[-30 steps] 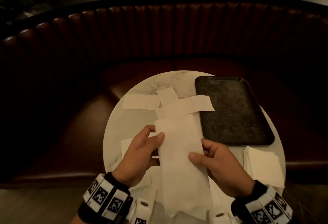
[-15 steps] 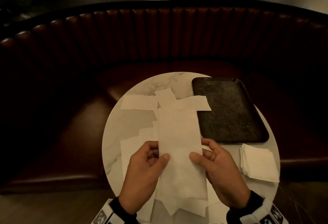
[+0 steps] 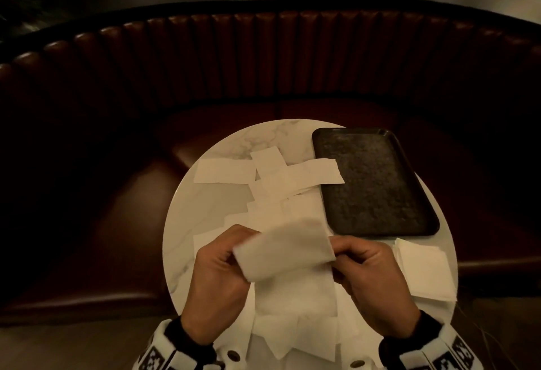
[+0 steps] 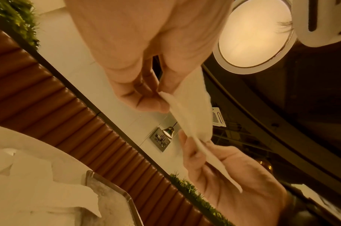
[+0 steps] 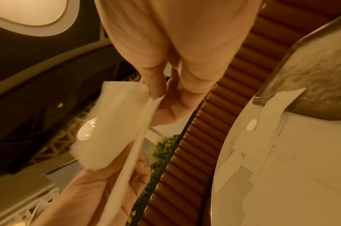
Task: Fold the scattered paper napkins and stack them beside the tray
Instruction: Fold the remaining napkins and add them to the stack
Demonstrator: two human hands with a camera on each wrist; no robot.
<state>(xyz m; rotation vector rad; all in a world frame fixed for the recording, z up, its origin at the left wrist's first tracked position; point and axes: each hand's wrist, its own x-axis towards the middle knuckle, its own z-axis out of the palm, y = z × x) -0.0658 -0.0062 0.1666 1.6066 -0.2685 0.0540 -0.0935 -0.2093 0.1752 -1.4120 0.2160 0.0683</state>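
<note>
I hold a white paper napkin [image 3: 285,251] just above the round marble table [image 3: 205,217], its far half curled back over the near half. My left hand [image 3: 237,255] pinches its left edge and my right hand [image 3: 336,255] pinches its right edge. The left wrist view shows my left fingertips [image 4: 156,104] pinching the napkin [image 4: 193,116]. The right wrist view shows my right fingertips [image 5: 156,93] on the napkin [image 5: 111,130]. A dark rectangular tray [image 3: 371,182] lies at the right. A stack of folded napkins [image 3: 421,270] sits just in front of it.
Several loose unfolded napkins [image 3: 263,173] lie scattered across the table's middle, one corner overlapping the tray's left rim. More sheets [image 3: 292,331] lie under my hands at the near edge. A brown ribbed leather booth seat [image 3: 263,59] curves round the table's far side.
The long napkin, held flat by its sides before, now has its far end lifted and bent back toward me. Both hands have shifted nearer and pinch its edges.
</note>
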